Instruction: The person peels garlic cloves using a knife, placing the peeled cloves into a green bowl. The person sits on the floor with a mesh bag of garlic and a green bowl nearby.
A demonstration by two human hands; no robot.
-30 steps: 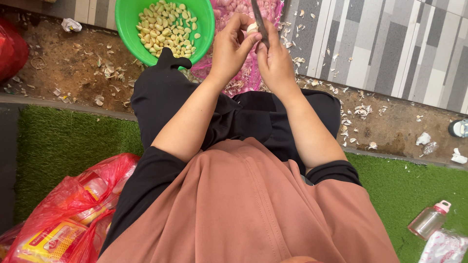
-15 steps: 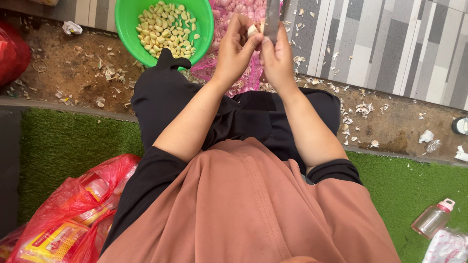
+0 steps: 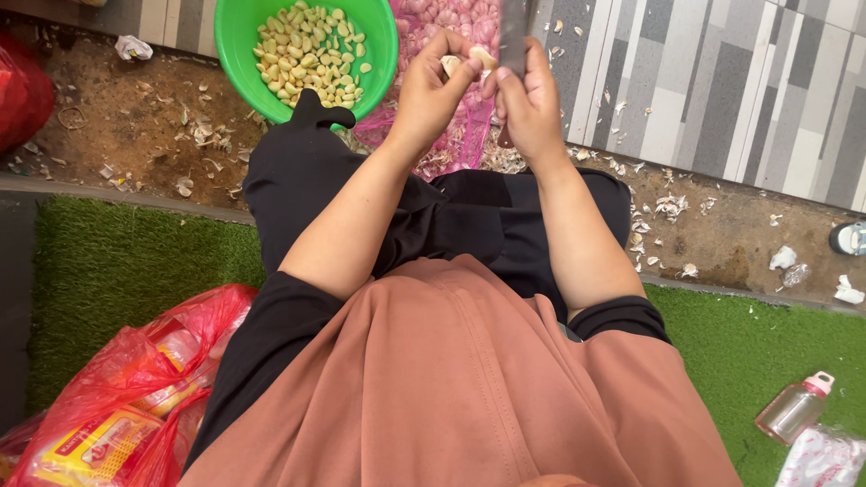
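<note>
While a garlic clove [image 3: 465, 63] is pinched by the left hand [image 3: 431, 90], a knife [image 3: 512, 41] is gripped by the right hand [image 3: 532, 108] beside a green bowl [image 3: 236, 41].

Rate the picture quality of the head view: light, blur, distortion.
Head view: soft even daylight, no glare; left hand, right hand and garlic clove fairly sharp; knife blade slightly blurred, cut by the top edge; wide-angle stretch enlarges the lap.

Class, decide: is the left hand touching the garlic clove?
Touching. The head view shows the left hand pinching the garlic clove between its fingertips, no gap visible.
</note>
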